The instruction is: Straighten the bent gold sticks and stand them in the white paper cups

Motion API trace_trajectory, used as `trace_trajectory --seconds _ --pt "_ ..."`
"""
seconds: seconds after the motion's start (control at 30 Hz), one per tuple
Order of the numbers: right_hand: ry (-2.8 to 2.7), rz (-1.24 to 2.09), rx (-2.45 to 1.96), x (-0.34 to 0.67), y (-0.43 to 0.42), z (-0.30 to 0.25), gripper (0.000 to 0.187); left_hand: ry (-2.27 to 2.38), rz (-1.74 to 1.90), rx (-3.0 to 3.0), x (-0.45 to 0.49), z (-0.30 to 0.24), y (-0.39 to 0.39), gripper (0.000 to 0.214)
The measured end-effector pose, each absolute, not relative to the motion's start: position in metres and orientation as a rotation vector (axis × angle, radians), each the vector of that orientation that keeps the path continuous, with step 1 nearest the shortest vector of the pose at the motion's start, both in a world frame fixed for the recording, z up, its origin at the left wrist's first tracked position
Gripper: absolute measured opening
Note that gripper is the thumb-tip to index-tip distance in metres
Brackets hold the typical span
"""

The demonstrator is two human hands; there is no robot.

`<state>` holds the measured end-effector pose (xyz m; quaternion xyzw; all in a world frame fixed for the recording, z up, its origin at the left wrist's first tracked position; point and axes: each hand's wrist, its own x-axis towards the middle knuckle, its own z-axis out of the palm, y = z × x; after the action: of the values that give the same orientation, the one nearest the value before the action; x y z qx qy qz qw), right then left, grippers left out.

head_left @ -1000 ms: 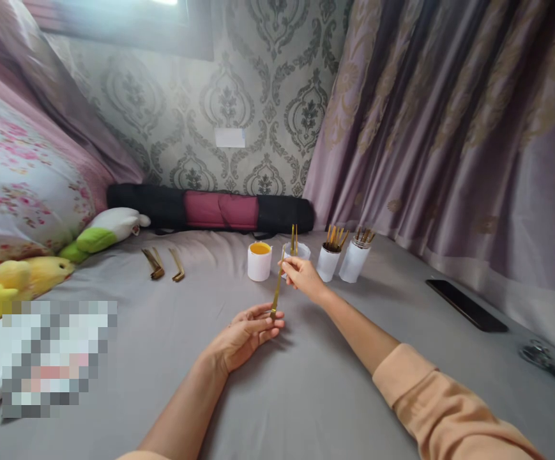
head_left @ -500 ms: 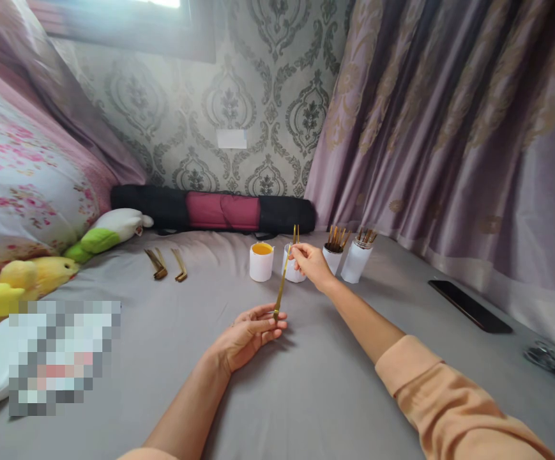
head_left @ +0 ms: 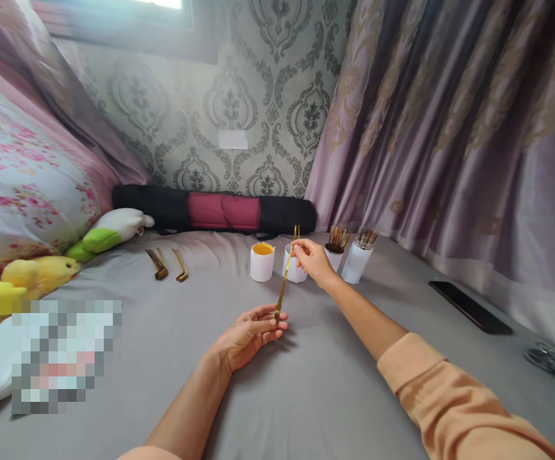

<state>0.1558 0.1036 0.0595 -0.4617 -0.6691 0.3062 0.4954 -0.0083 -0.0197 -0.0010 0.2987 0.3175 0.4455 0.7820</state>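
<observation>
A thin, shiny golden strip (head_left: 283, 286) slants upward between my two hands; its exact kind is not clear. My left hand (head_left: 253, 329), turned partly palm up, grips its lower end between thumb and fingers, where there is a small fold or knot. The upper end is pinched in the fingertips of my right hand (head_left: 313, 260). Just behind that hand stands a white cup (head_left: 294, 271) with a pair of golden sticks poking out, partly covered by my fingers. To its left is a white cup with a yellow inside (head_left: 261, 263).
Two white containers (head_left: 334, 259) (head_left: 357, 262) hold several brown sticks. Bent golden-brown strips (head_left: 158, 268) (head_left: 181, 269) lie on the grey sheet (head_left: 162, 358). A phone (head_left: 469, 306) rests at right, plush toys (head_left: 109, 233) at left, and a black-and-maroon roll (head_left: 224, 211) along the wall.
Hardly anything differs. My right fingertips have slid slightly along the upper end of the golden strip, while my left hand stays in place.
</observation>
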Motion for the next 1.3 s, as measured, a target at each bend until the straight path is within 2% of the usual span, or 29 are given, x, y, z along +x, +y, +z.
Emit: trace_trajectory --seconds 0.73,1.3 --pt "-1.664 0.732 -1.105 0.167 0.103 0.064 0.025 0.674 0.954 0.645 -0.009 -0.005 -0.018 0.035" --pt "-1.523 0.864 -1.123 0.176 0.101 0.071 0.021 0.676 0.966 0.616 -0.011 -0.01 -0.015 0.031"
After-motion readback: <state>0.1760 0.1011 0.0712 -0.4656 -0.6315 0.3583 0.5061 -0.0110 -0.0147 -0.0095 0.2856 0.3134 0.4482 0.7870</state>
